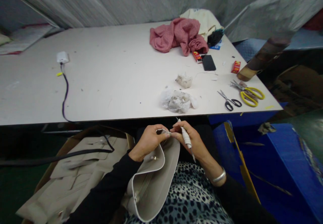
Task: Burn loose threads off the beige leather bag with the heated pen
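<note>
A beige bag (161,180) lies open on the lap, its mouth facing up and a small metal fitting on its inner side. My left hand (150,140) pinches the bag's top edge between thumb and fingers. At the same edge, the thumb and fingertips of my right hand (193,140) nearly meet those of the left. An awl-like tool (186,137) with a white wrapped handle is held across my right hand, thin points showing at both ends. What lies between the fingertips is too small to make out.
A box (130,140) of beige bag pieces stands at left, a black cord crossing it. On the table (106,82) are crumpled plastic (178,100), black scissors (229,102), yellow-handled scissors (252,94), a bottle (262,59), a phone (209,63) and red cloth (176,35). Blue bins (282,150) stand at right.
</note>
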`<state>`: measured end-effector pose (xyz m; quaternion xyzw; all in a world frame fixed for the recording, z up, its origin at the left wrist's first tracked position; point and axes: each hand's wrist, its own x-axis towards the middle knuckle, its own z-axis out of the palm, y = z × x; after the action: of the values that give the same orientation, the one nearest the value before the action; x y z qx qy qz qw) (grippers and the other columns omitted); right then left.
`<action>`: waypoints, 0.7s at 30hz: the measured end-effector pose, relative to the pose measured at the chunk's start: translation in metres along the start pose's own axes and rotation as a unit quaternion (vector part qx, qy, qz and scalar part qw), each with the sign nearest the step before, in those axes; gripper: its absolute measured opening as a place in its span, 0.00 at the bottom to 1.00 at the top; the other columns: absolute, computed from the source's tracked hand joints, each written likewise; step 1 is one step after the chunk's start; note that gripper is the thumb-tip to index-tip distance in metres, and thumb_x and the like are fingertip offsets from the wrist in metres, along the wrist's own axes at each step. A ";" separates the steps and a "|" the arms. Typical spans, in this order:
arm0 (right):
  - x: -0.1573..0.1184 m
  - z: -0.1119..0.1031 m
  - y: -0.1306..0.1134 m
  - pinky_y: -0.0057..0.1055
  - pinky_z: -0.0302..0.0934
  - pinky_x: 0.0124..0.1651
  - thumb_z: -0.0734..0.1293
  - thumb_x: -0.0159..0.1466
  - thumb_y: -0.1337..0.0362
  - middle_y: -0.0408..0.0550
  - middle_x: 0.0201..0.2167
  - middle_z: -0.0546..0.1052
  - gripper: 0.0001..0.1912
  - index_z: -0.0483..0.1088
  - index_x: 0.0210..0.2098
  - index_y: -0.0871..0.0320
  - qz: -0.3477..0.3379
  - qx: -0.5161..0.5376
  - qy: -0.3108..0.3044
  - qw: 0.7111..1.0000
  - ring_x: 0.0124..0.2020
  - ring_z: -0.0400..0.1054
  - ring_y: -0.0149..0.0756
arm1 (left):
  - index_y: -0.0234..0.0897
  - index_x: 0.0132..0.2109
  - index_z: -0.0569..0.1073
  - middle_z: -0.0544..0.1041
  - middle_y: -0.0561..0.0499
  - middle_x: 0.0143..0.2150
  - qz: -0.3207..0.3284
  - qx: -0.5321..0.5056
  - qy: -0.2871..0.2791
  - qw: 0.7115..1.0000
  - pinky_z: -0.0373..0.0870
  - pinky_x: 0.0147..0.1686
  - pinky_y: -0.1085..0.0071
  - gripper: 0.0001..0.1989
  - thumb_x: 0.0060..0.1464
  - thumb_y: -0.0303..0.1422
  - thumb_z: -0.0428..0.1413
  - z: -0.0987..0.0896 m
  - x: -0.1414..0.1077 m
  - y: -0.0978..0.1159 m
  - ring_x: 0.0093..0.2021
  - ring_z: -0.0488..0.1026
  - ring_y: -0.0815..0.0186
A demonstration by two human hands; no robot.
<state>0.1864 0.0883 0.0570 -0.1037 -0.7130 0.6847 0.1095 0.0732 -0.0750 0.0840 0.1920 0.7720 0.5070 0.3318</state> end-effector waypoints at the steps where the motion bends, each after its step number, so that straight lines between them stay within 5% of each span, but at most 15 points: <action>1: -0.001 0.003 0.001 0.30 0.66 0.42 0.76 0.63 0.51 0.44 0.39 0.79 0.19 0.71 0.47 0.53 0.008 -0.025 -0.022 0.999 0.38 0.74 0.35 | 0.35 0.34 0.81 0.80 0.50 0.32 0.009 0.014 -0.003 1.000 0.65 0.38 0.68 0.08 0.49 0.36 0.64 0.000 -0.003 0.003 0.34 0.73 0.64; 13: -0.017 0.004 -0.017 0.26 0.53 0.30 0.76 0.61 0.49 0.37 0.25 0.70 0.18 0.73 0.35 0.57 0.020 -0.068 -0.022 0.997 0.28 0.60 0.29 | 0.36 0.36 0.79 0.81 0.52 0.33 0.038 0.009 0.009 0.999 0.69 0.38 0.70 0.06 0.49 0.31 0.63 0.010 -0.032 0.024 0.35 0.75 0.63; 21: -0.046 -0.002 -0.039 0.29 0.59 0.36 0.72 0.68 0.54 0.42 0.30 0.72 0.12 0.76 0.33 0.54 -0.107 -0.142 0.072 0.981 0.32 0.66 0.32 | 0.38 0.39 0.80 0.81 0.50 0.38 0.099 0.058 -0.084 0.990 0.72 0.42 0.67 0.07 0.52 0.34 0.64 0.002 -0.050 0.057 0.40 0.77 0.59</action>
<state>0.2305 0.0748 0.0958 -0.0904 -0.8003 0.5514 0.2174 0.1079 -0.0820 0.1515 0.3285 0.7465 0.4736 0.3323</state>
